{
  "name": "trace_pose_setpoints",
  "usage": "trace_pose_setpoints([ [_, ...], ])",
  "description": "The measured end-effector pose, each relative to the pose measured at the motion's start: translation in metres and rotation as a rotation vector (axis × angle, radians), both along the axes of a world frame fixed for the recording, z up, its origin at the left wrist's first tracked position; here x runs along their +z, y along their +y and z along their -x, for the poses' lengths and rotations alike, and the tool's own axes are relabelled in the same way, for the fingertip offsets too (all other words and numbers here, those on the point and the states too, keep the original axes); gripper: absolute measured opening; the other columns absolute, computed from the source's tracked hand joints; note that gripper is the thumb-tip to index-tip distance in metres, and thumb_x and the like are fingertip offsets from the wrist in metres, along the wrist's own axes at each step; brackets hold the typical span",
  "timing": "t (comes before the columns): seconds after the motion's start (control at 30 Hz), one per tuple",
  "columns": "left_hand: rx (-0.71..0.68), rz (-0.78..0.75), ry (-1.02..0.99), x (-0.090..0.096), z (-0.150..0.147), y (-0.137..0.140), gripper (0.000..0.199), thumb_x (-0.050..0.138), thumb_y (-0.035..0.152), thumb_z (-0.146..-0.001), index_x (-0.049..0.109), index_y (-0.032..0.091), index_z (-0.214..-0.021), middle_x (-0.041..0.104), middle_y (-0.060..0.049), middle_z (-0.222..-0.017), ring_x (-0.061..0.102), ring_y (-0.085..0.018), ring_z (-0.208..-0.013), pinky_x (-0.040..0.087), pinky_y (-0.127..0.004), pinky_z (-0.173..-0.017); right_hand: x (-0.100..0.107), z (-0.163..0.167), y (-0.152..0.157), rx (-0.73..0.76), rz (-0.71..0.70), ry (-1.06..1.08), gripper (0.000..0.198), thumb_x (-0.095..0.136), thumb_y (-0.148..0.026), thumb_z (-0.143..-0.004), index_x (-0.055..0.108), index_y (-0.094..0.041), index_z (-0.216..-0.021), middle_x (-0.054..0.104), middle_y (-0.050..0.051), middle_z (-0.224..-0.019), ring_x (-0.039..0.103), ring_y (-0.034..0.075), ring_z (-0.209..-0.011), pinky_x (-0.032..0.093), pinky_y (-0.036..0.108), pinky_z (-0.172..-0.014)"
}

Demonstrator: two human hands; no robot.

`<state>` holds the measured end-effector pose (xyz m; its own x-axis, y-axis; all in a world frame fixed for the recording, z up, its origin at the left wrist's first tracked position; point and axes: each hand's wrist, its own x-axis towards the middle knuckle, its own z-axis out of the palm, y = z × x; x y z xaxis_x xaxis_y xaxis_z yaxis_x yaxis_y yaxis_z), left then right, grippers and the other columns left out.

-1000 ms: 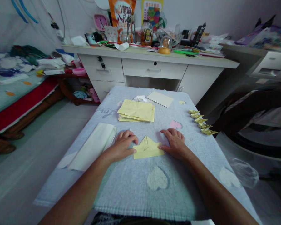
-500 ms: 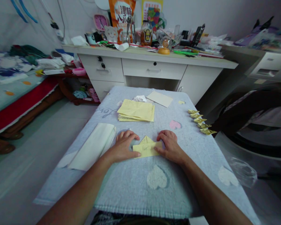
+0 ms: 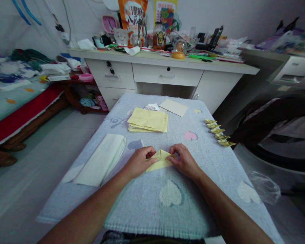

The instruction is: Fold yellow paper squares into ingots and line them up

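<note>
A partly folded sheet of yellow paper [image 3: 158,165] lies on the cloth-covered table in front of me, a triangular point at its far side. My left hand [image 3: 141,160] pinches its left end between thumb and fingers. At the other end, my right hand [image 3: 181,156] grips the paper the same way, thumb on top. The fingertips under the paper are partly hidden. Beyond my hands sits a stack of yellow paper sheets [image 3: 148,119]. Several small folded yellow paper boats [image 3: 217,131] stand in a row along the table's right edge.
A folded white cloth or paper [image 3: 101,159] lies to the left on the table [image 3: 142,206]. Behind the stack are a crumpled white tissue [image 3: 151,107] and a pale card [image 3: 173,107]. A cluttered white desk [image 3: 167,76] stands beyond, with a washing machine [image 3: 292,73] at right.
My left hand has moved right and closed onto the paper's left end. My right hand has shifted its grip slightly, and the paper's front strip now looks bent.
</note>
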<state>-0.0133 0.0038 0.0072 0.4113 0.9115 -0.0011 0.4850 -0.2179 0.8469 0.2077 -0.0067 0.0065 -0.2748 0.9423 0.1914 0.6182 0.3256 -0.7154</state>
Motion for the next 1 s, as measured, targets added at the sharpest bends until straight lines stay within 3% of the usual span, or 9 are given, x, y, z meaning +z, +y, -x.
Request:
trace_pose_setpoints([
  [0.1,0.097,0.162,-0.283,-0.003,-0.002,0.0,0.021,0.065,0.035,-0.076,0.053,0.018,-0.077,0.054,0.004,-0.068,0.049,-0.011,-0.062,0.038,-0.023,-0.059,0.001,-0.001,0.001,-0.036,0.059,0.324,0.032,0.064,-0.038,-0.079,0.05,-0.023,-0.103,0.058,0.004,-0.096,0.055,0.02,-0.092,0.043,0.034,-0.086],
  [0.2,0.108,0.338,-0.61,-0.002,-0.007,-0.004,0.032,0.069,0.038,-0.074,0.058,0.017,-0.096,0.066,-0.003,-0.086,0.061,-0.016,-0.075,0.047,-0.029,-0.073,0.0,-0.001,0.002,-0.015,0.121,0.528,0.053,0.067,-0.049,-0.076,0.044,-0.025,-0.118,0.058,0.006,-0.106,0.056,0.021,-0.099,0.045,0.036,-0.09],
  [0.3,0.079,0.407,-0.768,0.002,-0.015,-0.009,0.045,0.071,0.034,-0.075,0.057,0.018,-0.114,0.069,-0.006,-0.101,0.065,-0.02,-0.088,0.048,-0.035,-0.085,0.001,0.003,0.0,0.07,0.162,0.521,0.046,0.065,-0.053,-0.078,0.052,-0.024,-0.112,0.059,0.006,-0.106,0.057,0.021,-0.098,0.046,0.037,-0.089],
  [0.43,-0.028,0.398,-0.749,0.003,-0.023,-0.013,0.04,0.07,0.033,-0.076,0.062,0.016,-0.111,0.069,-0.007,-0.104,0.063,-0.022,-0.096,0.046,-0.036,-0.091,0.004,0.01,-0.006,0.18,0.137,0.462,0.03,0.064,-0.048,-0.081,0.064,-0.023,-0.099,0.061,0.005,-0.104,0.057,0.021,-0.101,0.044,0.038,-0.093],
  [0.57,-0.067,0.325,-0.667,-0.002,-0.026,-0.014,0.038,0.069,0.035,-0.077,0.062,0.015,-0.108,0.068,-0.006,-0.095,0.062,-0.02,-0.09,0.047,-0.033,-0.085,0.001,0.015,-0.008,0.196,0.168,0.536,0.02,0.062,-0.039,-0.084,0.067,-0.024,-0.097,0.062,0.005,-0.106,0.058,0.021,-0.102,0.045,0.036,-0.092],
  [0.67,0.053,0.197,-0.506,-0.004,-0.022,-0.015,0.039,0.069,0.035,-0.077,0.056,0.017,-0.109,0.06,0.0,-0.078,0.056,-0.013,-0.069,0.045,-0.025,-0.066,-0.004,0.013,-0.006,0.099,0.127,0.55,0.018,0.059,-0.033,-0.086,0.063,-0.023,-0.101,0.062,0.005,-0.103,0.059,0.019,-0.095,0.047,0.034,-0.085],
  [0.8,0.207,-0.002,-0.297,0.001,-0.018,-0.021,0.053,0.07,0.028,-0.077,0.043,0.022,-0.122,0.049,0.007,-0.067,0.043,-0.007,-0.053,0.036,-0.02,-0.053,-0.005,0.005,-0.002,-0.066,-0.196,0.34,0.006,0.059,-0.024,-0.082,0.057,-0.022,-0.088,0.06,0.003,-0.087,0.055,0.019,-0.084,0.043,0.034,-0.078],
  [0.9,0.222,-0.19,-0.265,0.005,-0.019,-0.026,0.066,0.069,0.018,-0.074,0.035,0.025,-0.131,0.057,-0.001,-0.095,0.051,-0.007,-0.06,0.041,-0.02,-0.055,-0.005,0.002,0.0,-0.095,-0.448,0.059,0.011,0.06,-0.015,-0.075,0.052,-0.021,-0.079,0.057,0.003,-0.083,0.05,0.02,-0.083,0.037,0.035,-0.076],
  [1.0,0.143,-0.42,-0.172,0.005,-0.019,-0.028,0.059,0.065,0.01,-0.073,0.044,0.026,-0.125,0.049,-0.009,-0.126,0.06,-0.015,-0.09,0.049,-0.023,-0.064,-0.006,0.004,0.0,-0.116,-0.519,-0.175,0.02,0.054,-0.004,-0.07,0.052,-0.02,-0.081,0.057,0.004,-0.084,0.046,0.021,-0.084,0.033,0.036,-0.078],
])
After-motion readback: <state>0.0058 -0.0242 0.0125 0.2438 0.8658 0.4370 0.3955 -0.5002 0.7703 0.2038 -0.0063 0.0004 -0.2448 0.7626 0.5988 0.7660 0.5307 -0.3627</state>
